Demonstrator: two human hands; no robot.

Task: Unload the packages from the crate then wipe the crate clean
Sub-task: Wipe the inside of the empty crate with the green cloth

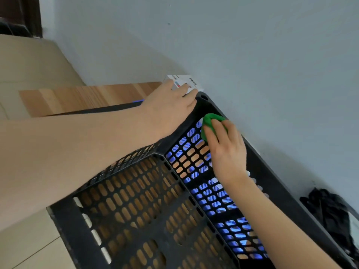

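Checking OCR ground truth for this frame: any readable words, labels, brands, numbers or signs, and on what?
White package: dark print lines with red and blue marks, too blurred to read.
Black crate, green cloth, black bag: no text visible.

Crate (66, 220): black plastic, walls and floor pierced with rows of oblong slots; open top faces the camera.
Crate place: lower centre to lower right of the frame, running diagonally beside a grey wall; pale wood shows through the floor slots.
Crate far wall: blue and white show through its slots; what lies behind cannot be told.
Package (186, 82): white printed box, upper centre of the frame, just beyond the crate's far corner, outside it, partly hidden by the left hand (169, 109).
Cloth (208, 123): green, bunched, against the inner far wall near the top corner, held under the right hand (229, 150).
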